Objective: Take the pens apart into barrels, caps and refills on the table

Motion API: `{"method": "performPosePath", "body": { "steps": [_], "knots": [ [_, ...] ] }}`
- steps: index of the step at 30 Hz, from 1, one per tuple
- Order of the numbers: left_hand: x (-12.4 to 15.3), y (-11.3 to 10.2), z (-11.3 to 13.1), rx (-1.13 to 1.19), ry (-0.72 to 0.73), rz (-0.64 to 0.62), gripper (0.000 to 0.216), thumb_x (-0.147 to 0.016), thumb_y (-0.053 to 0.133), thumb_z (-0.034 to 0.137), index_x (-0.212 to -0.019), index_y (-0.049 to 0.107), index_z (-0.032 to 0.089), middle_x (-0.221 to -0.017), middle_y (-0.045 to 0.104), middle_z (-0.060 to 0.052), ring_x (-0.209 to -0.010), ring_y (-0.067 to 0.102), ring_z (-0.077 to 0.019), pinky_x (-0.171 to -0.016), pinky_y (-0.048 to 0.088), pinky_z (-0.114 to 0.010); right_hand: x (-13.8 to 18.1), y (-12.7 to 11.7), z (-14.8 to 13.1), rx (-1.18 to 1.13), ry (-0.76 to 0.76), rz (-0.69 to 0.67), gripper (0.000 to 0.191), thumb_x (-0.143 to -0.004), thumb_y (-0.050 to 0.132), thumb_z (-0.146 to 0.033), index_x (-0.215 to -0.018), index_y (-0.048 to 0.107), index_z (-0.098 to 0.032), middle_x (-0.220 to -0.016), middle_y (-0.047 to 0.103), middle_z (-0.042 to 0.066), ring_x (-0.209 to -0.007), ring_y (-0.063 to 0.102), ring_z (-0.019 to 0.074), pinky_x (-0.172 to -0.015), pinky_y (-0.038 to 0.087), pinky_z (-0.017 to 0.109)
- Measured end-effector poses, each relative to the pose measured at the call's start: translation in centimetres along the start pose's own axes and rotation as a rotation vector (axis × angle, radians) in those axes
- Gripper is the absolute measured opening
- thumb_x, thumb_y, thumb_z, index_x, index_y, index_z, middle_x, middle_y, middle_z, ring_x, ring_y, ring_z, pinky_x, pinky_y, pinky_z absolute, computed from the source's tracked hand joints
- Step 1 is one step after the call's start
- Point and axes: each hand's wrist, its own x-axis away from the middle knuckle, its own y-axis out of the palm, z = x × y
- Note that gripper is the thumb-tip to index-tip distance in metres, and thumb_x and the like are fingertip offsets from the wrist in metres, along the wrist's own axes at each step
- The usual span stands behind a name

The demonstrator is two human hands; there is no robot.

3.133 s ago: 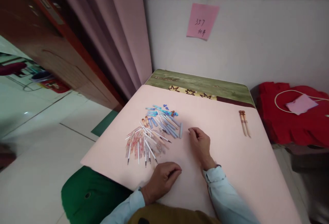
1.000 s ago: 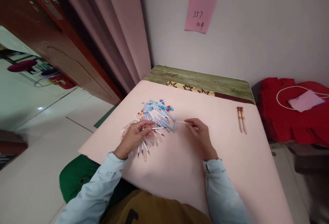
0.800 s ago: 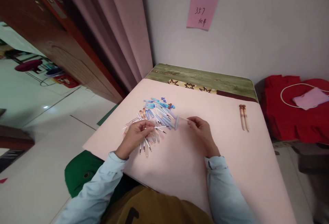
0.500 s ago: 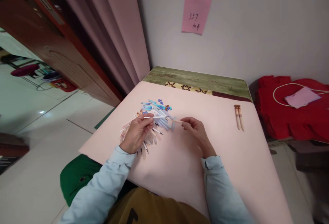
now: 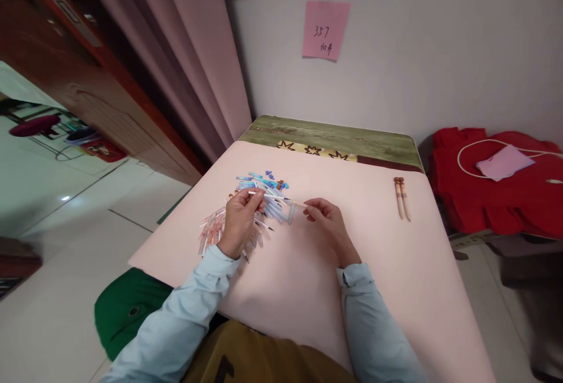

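My left hand pinches a slim white pen refill, its dark tip pointing right. Opposite it, my right hand grips a pale beige pen barrel between thumb and fingers. Refill tip and barrel end are close together; I cannot tell whether one has entered the other. Beneath and around the hands lie loose pen parts: pale blue tubes, bright blue pieces, small brown pieces and pinkish clear parts. My left hand partly hides this pile.
Two pens with brown tops lie side by side on the right of the pink-covered table. A red cloth with a pink card is beyond the right edge. A green cover shows at lower left.
The view has shifted slightly, moving the scene left in the picture. Both hands keep their holds, and the refill and barrel remain nearly end to end.
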Motion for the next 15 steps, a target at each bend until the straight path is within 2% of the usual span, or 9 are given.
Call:
{"method": "performPosePath", "body": {
  "steps": [11, 15],
  "knots": [
    [0.1, -0.3, -0.9, -0.019, -0.036, -0.052, 0.027, -0.074, 0.075, 0.037, -0.087, 0.069, 0.014, -0.064, 0.057, 0.003, -0.057, 0.050, -0.0095, -0.057, 0.041, -0.023, 0.0, 0.2, -0.3, 0.006, 0.010, -0.033, 0.024, -0.076, 0.068, -0.039, -0.089, 0.069, -0.018, -0.076, 0.068, 0.002, -0.071, 0.061, 0.0148, -0.070, 0.050, 0.029],
    [0.0, -0.1, -1.2, -0.033, -0.064, -0.094, 0.027, -0.075, 0.074, 0.039, -0.085, 0.068, 0.014, -0.063, 0.057, 0.002, -0.056, 0.050, -0.0093, -0.057, 0.040, -0.023, 0.1, 0.3, -0.2, 0.034, 0.009, -0.104, 0.026, -0.077, 0.068, -0.038, -0.092, 0.069, -0.018, -0.079, 0.069, 0.003, -0.075, 0.063, 0.0157, -0.072, 0.049, 0.029]
  ]
}}
